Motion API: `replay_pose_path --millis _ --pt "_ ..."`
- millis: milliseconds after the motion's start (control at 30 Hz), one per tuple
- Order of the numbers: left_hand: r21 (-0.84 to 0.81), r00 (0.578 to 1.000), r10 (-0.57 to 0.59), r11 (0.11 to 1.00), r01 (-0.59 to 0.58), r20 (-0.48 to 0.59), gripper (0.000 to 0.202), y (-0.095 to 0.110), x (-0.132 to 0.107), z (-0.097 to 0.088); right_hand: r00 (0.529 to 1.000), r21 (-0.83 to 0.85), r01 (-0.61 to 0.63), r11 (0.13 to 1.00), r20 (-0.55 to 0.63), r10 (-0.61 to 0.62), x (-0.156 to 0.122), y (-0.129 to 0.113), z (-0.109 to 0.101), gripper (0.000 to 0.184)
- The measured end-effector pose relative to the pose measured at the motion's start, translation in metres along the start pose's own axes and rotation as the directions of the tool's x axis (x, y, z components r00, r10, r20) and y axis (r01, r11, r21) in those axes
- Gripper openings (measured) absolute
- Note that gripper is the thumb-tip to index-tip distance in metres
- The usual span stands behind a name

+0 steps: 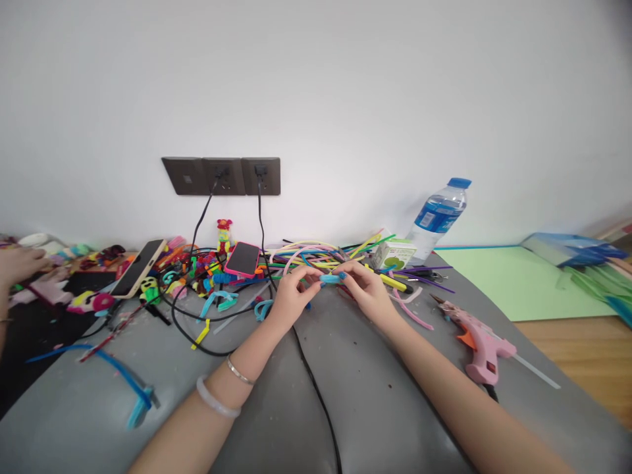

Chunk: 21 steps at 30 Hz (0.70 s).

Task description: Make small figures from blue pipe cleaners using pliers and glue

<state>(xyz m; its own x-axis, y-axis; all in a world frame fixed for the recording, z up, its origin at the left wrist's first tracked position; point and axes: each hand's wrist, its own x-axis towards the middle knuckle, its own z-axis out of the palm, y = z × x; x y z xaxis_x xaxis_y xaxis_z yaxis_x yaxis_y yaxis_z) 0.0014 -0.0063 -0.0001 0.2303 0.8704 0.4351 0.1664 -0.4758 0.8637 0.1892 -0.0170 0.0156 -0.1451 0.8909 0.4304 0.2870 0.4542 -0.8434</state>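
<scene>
My left hand point(291, 296) and my right hand point(363, 286) meet above a grey mat point(355, 388), both pinching the ends of a short light-blue fuzzy stick point(330, 279) held between them. The fingers of both hands are closed on it. Just behind the hands lies a heap of coloured fuzzy sticks point(316, 255). My left wrist wears two bangles point(224, 392).
A pink glue gun point(476, 342) lies to the right, with a water bottle point(437, 217) and a small green carton point(395, 255) behind. Two phones point(243, 259) charge from wall sockets point(222, 176); a black cable point(316, 388) crosses the mat. Another person's hand point(17, 263) is at far left.
</scene>
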Motion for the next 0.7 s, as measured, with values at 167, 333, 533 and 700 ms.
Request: replay_pose_path --millis 167,333,533,700 --pt "0.05 0.999 0.017 0.999 -0.019 0.031 0.014 0.0024 -0.0002 -0.0006 1.0 -0.008 0.025 1.0 0.018 -0.025 0.0006 -0.0026 0.0006 0.026" --pt "0.056 0.996 -0.019 0.998 0.014 0.092 0.014 0.0036 -0.0018 0.0017 0.999 0.077 -0.044 0.996 0.003 0.044 0.0013 -0.0026 0.0 0.033" --pt "0.232 0.964 -0.058 0.973 -0.004 0.26 0.008 0.0076 -0.0063 0.0041 0.987 0.1 -0.067 0.993 -0.137 0.08 0.0042 -0.0013 -0.0033 0.038" --pt "0.342 0.937 -0.08 0.939 -0.044 0.34 0.006 0.0094 -0.0095 0.0033 0.983 0.088 -0.065 0.994 -0.165 0.079 0.0046 -0.0035 -0.0051 0.035"
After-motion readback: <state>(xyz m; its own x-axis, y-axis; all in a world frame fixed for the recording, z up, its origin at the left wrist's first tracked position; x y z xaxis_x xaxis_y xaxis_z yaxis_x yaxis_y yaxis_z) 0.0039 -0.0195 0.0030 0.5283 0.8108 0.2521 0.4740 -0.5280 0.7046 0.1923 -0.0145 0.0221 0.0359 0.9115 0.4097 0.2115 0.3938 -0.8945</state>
